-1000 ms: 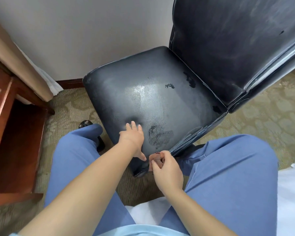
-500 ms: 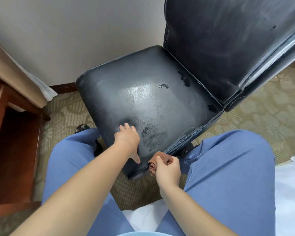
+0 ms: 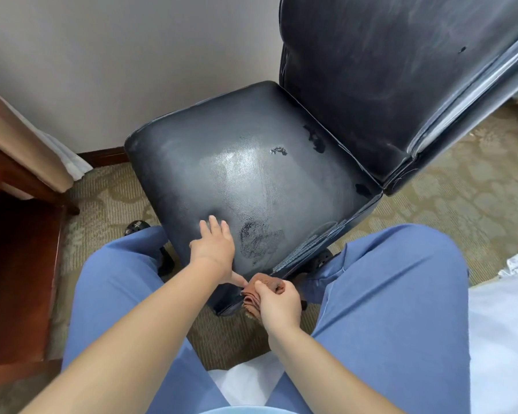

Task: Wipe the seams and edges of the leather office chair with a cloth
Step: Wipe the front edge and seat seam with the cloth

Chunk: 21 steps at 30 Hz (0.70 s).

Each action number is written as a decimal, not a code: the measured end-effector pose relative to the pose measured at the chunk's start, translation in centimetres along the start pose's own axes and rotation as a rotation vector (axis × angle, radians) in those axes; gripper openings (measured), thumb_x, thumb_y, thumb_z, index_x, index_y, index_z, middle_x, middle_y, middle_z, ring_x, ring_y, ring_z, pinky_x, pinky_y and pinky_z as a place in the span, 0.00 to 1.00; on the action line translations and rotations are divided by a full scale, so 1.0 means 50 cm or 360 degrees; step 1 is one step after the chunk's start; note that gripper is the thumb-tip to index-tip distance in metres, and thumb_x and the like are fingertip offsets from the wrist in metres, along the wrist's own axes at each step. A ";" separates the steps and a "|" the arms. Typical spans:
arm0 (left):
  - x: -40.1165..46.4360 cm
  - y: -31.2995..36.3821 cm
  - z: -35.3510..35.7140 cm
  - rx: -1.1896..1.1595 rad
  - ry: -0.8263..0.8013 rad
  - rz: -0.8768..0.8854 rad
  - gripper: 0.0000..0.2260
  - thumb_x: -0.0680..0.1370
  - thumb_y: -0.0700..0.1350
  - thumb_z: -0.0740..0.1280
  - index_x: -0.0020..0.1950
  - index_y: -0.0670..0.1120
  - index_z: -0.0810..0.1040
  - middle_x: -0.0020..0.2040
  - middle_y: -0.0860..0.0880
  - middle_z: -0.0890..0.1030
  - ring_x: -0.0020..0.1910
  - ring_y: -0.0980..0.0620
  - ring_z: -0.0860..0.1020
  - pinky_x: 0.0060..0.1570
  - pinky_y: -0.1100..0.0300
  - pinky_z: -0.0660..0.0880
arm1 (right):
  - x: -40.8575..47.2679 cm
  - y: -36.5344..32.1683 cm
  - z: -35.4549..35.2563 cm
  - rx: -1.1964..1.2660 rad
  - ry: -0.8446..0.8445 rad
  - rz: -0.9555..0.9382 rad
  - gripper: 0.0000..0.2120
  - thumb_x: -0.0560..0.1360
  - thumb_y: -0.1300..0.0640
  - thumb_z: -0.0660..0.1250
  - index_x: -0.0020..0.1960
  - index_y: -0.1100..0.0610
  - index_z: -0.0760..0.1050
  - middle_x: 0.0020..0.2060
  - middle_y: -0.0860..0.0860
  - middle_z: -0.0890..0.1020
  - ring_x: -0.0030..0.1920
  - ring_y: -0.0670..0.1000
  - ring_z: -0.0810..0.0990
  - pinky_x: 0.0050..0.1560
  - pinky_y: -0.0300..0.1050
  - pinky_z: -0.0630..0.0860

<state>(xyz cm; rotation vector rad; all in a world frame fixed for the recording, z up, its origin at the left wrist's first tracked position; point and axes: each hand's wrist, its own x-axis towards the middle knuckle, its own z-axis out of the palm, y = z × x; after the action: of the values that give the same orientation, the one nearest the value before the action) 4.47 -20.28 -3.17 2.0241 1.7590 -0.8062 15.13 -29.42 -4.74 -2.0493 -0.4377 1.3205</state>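
Observation:
A black leather office chair stands in front of me, its worn seat (image 3: 251, 180) in the middle of the view and its backrest (image 3: 401, 79) rising at the upper right. My left hand (image 3: 214, 246) rests flat on the seat's near corner, fingers straight, thumb pointing down over the edge. My right hand (image 3: 278, 303) grips a bunched brown cloth (image 3: 263, 286) and presses it against the seat's near corner edge, just right of the left thumb. A stitched seam (image 3: 311, 249) runs along the seat's right side.
My knees in blue trousers flank the seat's near corner. A wooden desk (image 3: 15, 249) stands at the left, a beige wall behind the chair, white bedding (image 3: 503, 324) at the right. Patterned carpet covers the floor. A chair caster (image 3: 136, 227) shows by my left knee.
The brown cloth has come more into sight in my right hand, which shifted slightly along the seat's corner edge. My left hand stays pressed on the seat.

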 end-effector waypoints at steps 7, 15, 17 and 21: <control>0.000 -0.002 0.004 0.0054 0.0026 0.0007 0.64 0.62 0.73 0.70 0.77 0.37 0.37 0.78 0.36 0.40 0.77 0.36 0.44 0.68 0.43 0.66 | 0.010 -0.011 -0.008 0.0066 -0.0014 0.0040 0.07 0.73 0.57 0.70 0.49 0.55 0.74 0.44 0.51 0.80 0.43 0.50 0.78 0.43 0.42 0.73; 0.000 0.006 -0.007 0.0121 -0.0002 -0.0020 0.64 0.62 0.73 0.70 0.77 0.36 0.38 0.78 0.35 0.42 0.77 0.35 0.46 0.68 0.43 0.66 | 0.020 -0.004 -0.011 0.0063 0.0062 0.0093 0.08 0.72 0.57 0.68 0.50 0.56 0.75 0.44 0.52 0.81 0.43 0.52 0.80 0.47 0.46 0.78; 0.002 0.007 -0.007 0.0132 -0.0001 -0.0022 0.64 0.62 0.73 0.70 0.77 0.36 0.38 0.78 0.35 0.42 0.77 0.34 0.47 0.68 0.43 0.66 | 0.016 -0.001 -0.005 0.0067 0.0020 0.0129 0.08 0.71 0.57 0.68 0.50 0.56 0.75 0.44 0.53 0.82 0.42 0.52 0.81 0.45 0.47 0.79; 0.002 0.006 -0.005 0.0142 0.0007 -0.0027 0.64 0.62 0.73 0.70 0.77 0.36 0.38 0.78 0.35 0.42 0.77 0.35 0.47 0.68 0.44 0.66 | 0.027 -0.014 -0.013 0.0130 0.0269 0.0007 0.09 0.72 0.56 0.69 0.51 0.57 0.73 0.45 0.51 0.80 0.43 0.52 0.78 0.48 0.46 0.75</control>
<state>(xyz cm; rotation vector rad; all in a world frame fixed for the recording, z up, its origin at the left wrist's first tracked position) 4.80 -20.09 -3.08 2.0709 1.7748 -0.9015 16.36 -28.32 -5.00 -2.0739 -0.2989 1.1375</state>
